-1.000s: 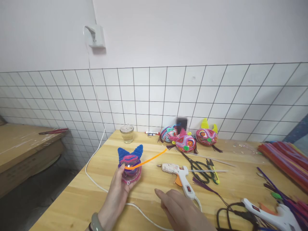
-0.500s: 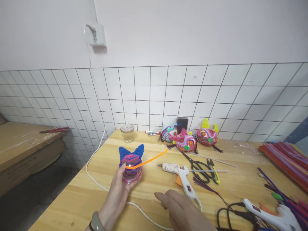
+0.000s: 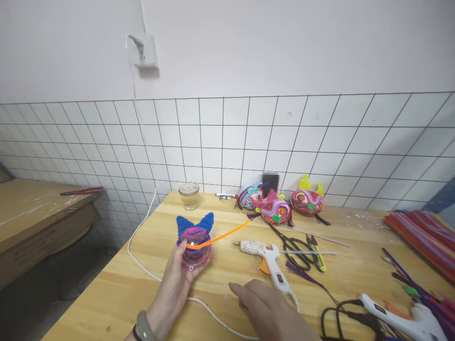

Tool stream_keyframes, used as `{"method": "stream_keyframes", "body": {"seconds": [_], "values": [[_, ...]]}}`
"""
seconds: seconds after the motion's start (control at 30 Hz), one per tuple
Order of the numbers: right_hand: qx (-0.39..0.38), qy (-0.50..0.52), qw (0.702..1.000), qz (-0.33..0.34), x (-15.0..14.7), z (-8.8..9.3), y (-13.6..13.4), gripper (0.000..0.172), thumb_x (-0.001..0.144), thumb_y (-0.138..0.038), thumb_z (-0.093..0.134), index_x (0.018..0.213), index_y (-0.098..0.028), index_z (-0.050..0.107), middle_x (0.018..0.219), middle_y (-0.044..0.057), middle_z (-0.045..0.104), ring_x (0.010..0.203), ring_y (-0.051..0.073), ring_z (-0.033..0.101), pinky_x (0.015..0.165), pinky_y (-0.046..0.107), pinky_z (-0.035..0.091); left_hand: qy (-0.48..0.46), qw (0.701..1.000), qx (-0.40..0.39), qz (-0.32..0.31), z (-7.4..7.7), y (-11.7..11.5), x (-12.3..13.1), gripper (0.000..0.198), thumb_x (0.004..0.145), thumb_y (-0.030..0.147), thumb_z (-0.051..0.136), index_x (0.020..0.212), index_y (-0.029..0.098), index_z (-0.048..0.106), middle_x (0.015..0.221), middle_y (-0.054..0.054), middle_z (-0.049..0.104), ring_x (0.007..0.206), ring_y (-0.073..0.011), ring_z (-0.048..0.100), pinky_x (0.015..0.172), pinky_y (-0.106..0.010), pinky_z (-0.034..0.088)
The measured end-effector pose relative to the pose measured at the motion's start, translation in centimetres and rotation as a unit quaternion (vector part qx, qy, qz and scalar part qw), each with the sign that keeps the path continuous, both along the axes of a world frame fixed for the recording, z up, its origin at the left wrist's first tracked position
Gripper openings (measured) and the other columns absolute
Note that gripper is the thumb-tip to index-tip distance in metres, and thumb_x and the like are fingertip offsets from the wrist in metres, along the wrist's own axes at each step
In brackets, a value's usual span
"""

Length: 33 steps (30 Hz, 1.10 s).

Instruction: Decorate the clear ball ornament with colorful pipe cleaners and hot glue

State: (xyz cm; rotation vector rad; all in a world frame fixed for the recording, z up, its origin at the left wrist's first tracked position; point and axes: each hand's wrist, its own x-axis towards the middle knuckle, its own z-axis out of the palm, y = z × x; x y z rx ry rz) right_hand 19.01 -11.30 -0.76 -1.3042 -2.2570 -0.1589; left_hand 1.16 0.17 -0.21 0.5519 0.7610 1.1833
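Note:
My left hand (image 3: 174, 279) grips a round pipe-cleaner figure (image 3: 195, 240) with two blue ears and pink and purple coils. An orange pipe cleaner (image 3: 220, 235) sticks out from it toward the right. My right hand (image 3: 270, 310) hovers low over the wooden table (image 3: 149, 246), fingers together and stretched out, holding nothing. It is just short of a white glue gun (image 3: 269, 262) that lies on the table.
Black scissors (image 3: 296, 248) lie beyond the glue gun. Three finished colourful figures (image 3: 275, 208) stand by the tiled wall, with a glass jar (image 3: 188, 195) to their left. A second glue gun (image 3: 401, 317) and stacked pipe cleaners (image 3: 423, 234) sit at right. A white cable (image 3: 142, 270) crosses the table.
Almost nothing differs: the view has shifted slightly, and my right hand stays in nearly the same place near the glue gun. My left hand keeps its hold on the figure.

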Motion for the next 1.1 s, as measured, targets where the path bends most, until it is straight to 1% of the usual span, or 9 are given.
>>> {"method": "stream_keyframes", "body": {"seconds": [0.07, 0.17, 0.23, 0.33, 0.5, 0.6, 0.73, 0.83, 1.1], "values": [[-0.004, -0.006, 1.0, 0.004, 0.1, 0.1, 0.0, 0.035, 0.097, -0.041, 0.036, 0.122, -0.017, 0.04, 0.079, 0.008, 0.068, 0.064, 0.019, 0.069, 0.055, 0.025, 0.058, -0.001, 1.0, 0.001, -0.005, 0.0, 0.0, 0.0, 0.02, 0.088, 0.029, 0.054, 0.094, 0.018, 0.068, 0.094, -0.005, 0.075, 0.084, -0.0202, 0.07, 0.072, -0.035, 0.061], [-0.01, -0.007, 1.0, -0.001, 0.1, 0.0, 0.0, 0.027, 0.096, -0.022, 0.038, 0.123, -0.018, 0.04, 0.082, 0.007, 0.069, 0.067, 0.018, 0.07, 0.058, 0.025, 0.058, -0.004, 1.0, 0.006, -0.004, 0.0, -0.2, 0.0, 0.018, 0.088, 0.029, 0.054, 0.093, 0.019, 0.068, 0.093, -0.004, 0.076, 0.084, -0.0199, 0.07, 0.072, -0.036, 0.061], [-0.006, -0.005, 1.0, -0.006, 0.1, -0.2, 0.1, 0.03, 0.093, -0.012, 0.036, 0.121, -0.018, 0.042, 0.082, 0.007, 0.069, 0.068, 0.018, 0.07, 0.059, 0.025, 0.058, -0.003, 1.0, 0.008, -0.004, 0.1, -0.3, 0.0, 0.018, 0.088, 0.029, 0.054, 0.093, 0.019, 0.068, 0.093, -0.004, 0.076, 0.084, -0.0203, 0.07, 0.072, -0.036, 0.061], [0.006, -0.006, 1.0, -0.006, 0.1, -0.5, 0.2, 0.035, 0.089, -0.005, 0.034, 0.12, -0.017, 0.045, 0.082, 0.007, 0.068, 0.068, 0.018, 0.069, 0.059, 0.025, 0.058, -0.002, 1.0, 0.01, -0.006, 0.3, -0.3, 0.0, 0.018, 0.087, 0.029, 0.056, 0.092, 0.018, 0.069, 0.093, -0.005, 0.076, 0.083, -0.0206, 0.071, 0.072, -0.036, 0.06], [0.035, -0.012, 0.999, -0.003, 0.0, -0.5, 0.2, 0.034, 0.093, -0.005, 0.027, 0.117, -0.016, 0.049, 0.078, 0.006, 0.066, 0.066, 0.016, 0.067, 0.059, 0.022, 0.056, -0.001, 1.0, 0.01, -0.007, 0.3, -0.4, 0.0, 0.017, 0.087, 0.028, 0.055, 0.092, 0.018, 0.068, 0.093, -0.004, 0.076, 0.084, -0.0203, 0.07, 0.072, -0.036, 0.06], [0.034, -0.007, 0.999, 0.008, -0.1, -0.1, 0.2, 0.033, 0.096, -0.009, 0.024, 0.116, -0.015, 0.05, 0.075, 0.005, 0.064, 0.063, 0.015, 0.064, 0.056, 0.021, 0.055, -0.003, 1.0, 0.008, -0.01, 0.2, -0.3, 0.0, 0.018, 0.088, 0.029, 0.054, 0.092, 0.019, 0.068, 0.093, -0.003, 0.076, 0.084, -0.0198, 0.07, 0.072, -0.036, 0.06], [0.033, 0.004, 0.999, 0.012, -0.3, 0.3, 0.3, 0.031, 0.097, -0.01, 0.025, 0.112, -0.018, 0.052, 0.075, 0.005, 0.064, 0.064, 0.015, 0.063, 0.059, 0.022, 0.055, -0.008, 1.0, 0.013, -0.016, 0.2, -0.3, 0.1, 0.019, 0.087, 0.031, 0.056, 0.094, 0.018, 0.068, 0.094, -0.003, 0.076, 0.084, -0.0195, 0.07, 0.073, -0.035, 0.06], [0.06, 0.0, 0.998, -0.002, -0.2, -0.1, 0.4, 0.027, 0.097, -0.013, 0.029, 0.113, -0.018, 0.051, 0.075, 0.005, 0.065, 0.064, 0.017, 0.063, 0.058, 0.024, 0.054, -0.002, 1.0, 0.012, -0.018, 0.2, -0.2, 0.1, 0.019, 0.088, 0.031, 0.055, 0.094, 0.018, 0.068, 0.094, -0.004, 0.076, 0.084, -0.0198, 0.07, 0.072, -0.036, 0.06], [0.075, -0.02, 0.997, -0.012, -0.2, -0.8, 0.4, 0.034, 0.093, -0.006, 0.026, 0.12, -0.014, 0.045, 0.068, 0.003, 0.066, 0.055, 0.015, 0.065, 0.052, 0.021, 0.053, -0.009, 0.999, 0.017, -0.036, 0.3, -0.3, 0.1, 0.02, 0.087, 0.03, 0.055, 0.098, 0.018, 0.067, 0.097, -0.005, 0.076, 0.087, -0.0209, 0.07, 0.073, -0.036, 0.059]]}}
